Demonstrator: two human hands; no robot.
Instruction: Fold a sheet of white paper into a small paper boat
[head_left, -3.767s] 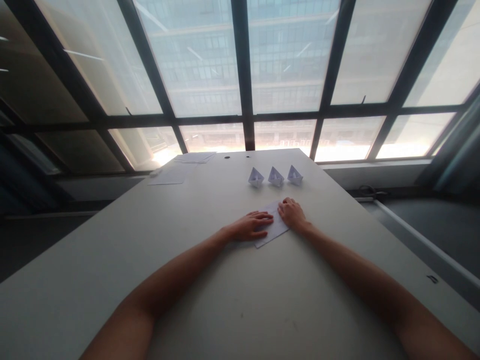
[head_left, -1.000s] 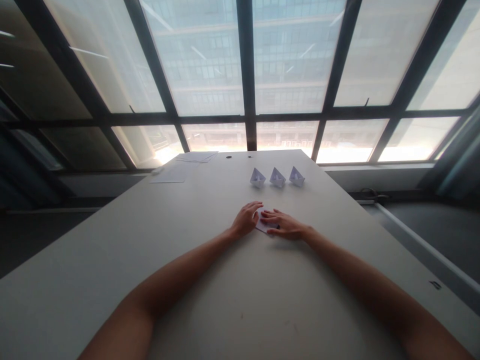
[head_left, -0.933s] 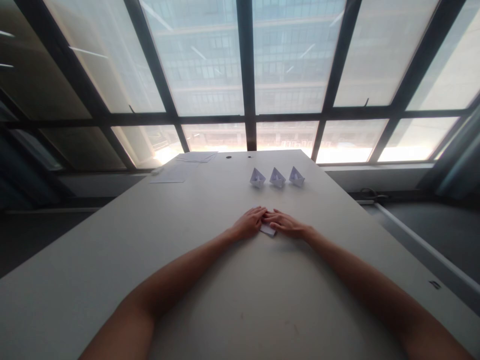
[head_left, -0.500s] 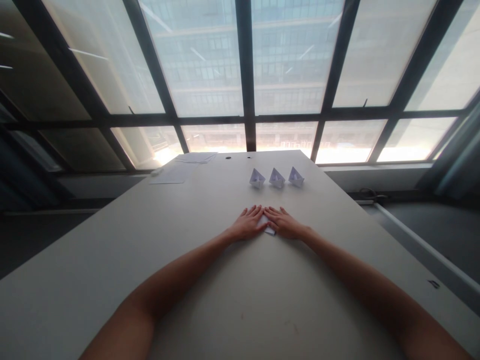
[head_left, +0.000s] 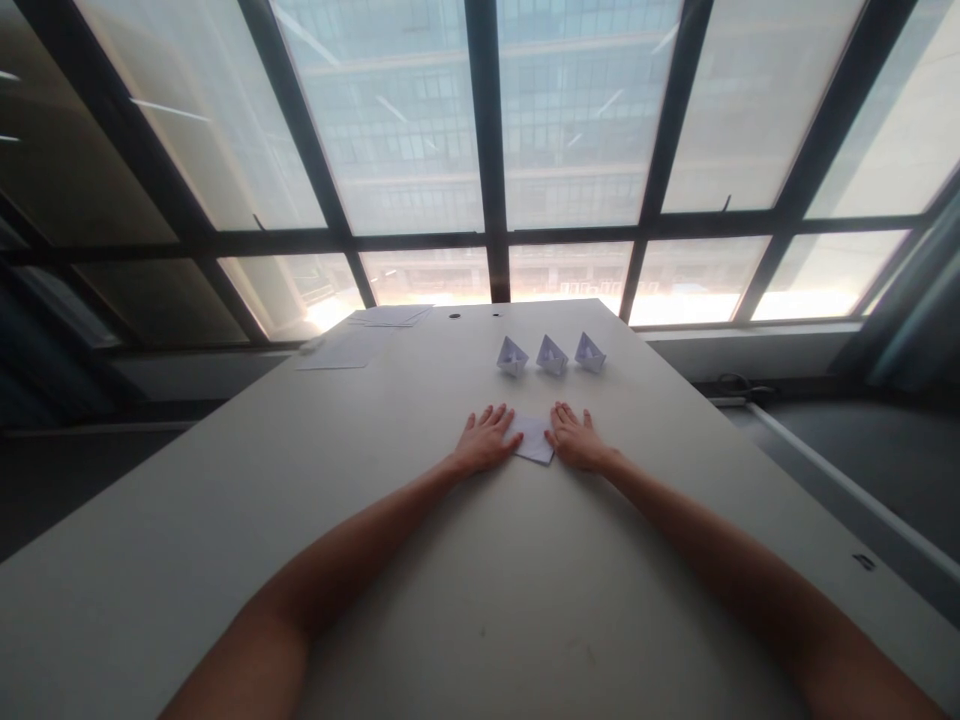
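Note:
A small folded piece of white paper (head_left: 535,441) lies flat on the table between my two hands. My left hand (head_left: 486,440) rests palm down at its left edge, fingers spread and the thumb on the paper. On the other side my right hand (head_left: 576,437) lies flat, its thumb touching the paper's right edge. Three folded paper boats stand in a row beyond my hands: a left one (head_left: 512,357), a middle one (head_left: 552,356) and a right one (head_left: 589,353).
Loose white paper sheets (head_left: 337,350) lie at the far left of the white table (head_left: 390,600), with more sheets (head_left: 394,315) behind them. Two small dark holes are near the far edge. Large framed windows (head_left: 420,120) rise past the table.
My hands have slid apart, left and right, uncovering most of the folded paper between them. The paper boats stay where they were.

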